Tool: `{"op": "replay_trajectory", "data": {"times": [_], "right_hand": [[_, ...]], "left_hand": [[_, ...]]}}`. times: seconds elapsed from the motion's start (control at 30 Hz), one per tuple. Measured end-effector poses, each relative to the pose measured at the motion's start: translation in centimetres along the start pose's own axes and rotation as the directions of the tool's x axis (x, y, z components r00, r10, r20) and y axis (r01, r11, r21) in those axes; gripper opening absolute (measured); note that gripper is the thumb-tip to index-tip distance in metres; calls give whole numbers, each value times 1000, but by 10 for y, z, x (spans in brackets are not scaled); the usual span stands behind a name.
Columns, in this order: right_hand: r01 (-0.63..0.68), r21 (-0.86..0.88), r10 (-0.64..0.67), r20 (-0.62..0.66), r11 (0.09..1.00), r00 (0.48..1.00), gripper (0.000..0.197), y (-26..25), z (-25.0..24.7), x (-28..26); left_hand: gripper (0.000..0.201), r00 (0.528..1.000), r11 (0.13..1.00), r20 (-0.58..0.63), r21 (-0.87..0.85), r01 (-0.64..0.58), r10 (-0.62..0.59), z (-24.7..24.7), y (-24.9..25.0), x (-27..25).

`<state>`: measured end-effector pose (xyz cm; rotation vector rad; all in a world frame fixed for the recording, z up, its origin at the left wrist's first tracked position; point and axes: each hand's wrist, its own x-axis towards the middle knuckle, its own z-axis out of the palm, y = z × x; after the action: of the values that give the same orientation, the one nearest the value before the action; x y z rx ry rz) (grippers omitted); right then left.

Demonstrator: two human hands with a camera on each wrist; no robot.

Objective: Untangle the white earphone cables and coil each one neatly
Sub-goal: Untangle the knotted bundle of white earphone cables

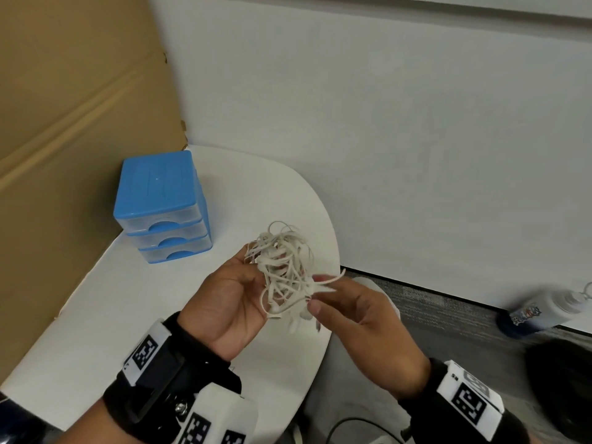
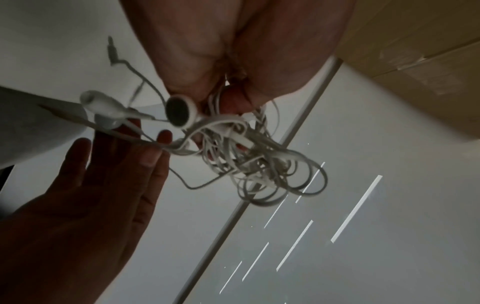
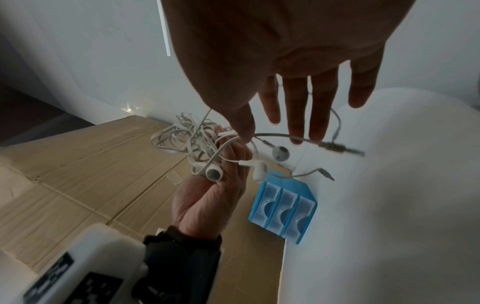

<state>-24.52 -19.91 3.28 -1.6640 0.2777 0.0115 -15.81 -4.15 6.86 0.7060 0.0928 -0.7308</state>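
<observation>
A tangled bundle of white earphone cables (image 1: 282, 267) hangs above the white table, and my left hand (image 1: 227, 302) grips it, palm up with fingers curled round the strands. My right hand (image 1: 358, 318) pinches one strand at the bundle's right side between thumb and forefinger, its other fingers straight. From the left wrist, the bundle (image 2: 249, 158) hangs below my fingers with an earbud (image 2: 179, 112) facing the camera. From the right wrist, several earbuds (image 3: 214, 172) and a jack plug (image 3: 340, 149) dangle loose from the bundle (image 3: 184, 139).
A blue three-drawer box (image 1: 161, 206) stands at the back left of the round-edged table (image 1: 96, 315). Brown cardboard (image 1: 64, 139) leans along the left side. On the carpeted floor to the right lies a bottle (image 1: 544, 310), with a white wall behind.
</observation>
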Motion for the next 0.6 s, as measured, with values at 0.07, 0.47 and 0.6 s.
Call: {"op": "replay_trajectory", "data": {"times": [0.07,0.47,0.6], "right_hand": [[11,69,-14,45,998,999,24,1,1,-1],[-17,270,-57,262,963,963,23,-15,0,-11],[-72,272,-3,266,959,964,26,-17,2,-10]], "left_hand": [[48,1000,1000,-26,-21,15,-15,0,-1,0],[58,994,997,-91,-45,55,-59,-2,2,2],[55,990,998,-127,-43,49,-54,-3,3,2]]}}
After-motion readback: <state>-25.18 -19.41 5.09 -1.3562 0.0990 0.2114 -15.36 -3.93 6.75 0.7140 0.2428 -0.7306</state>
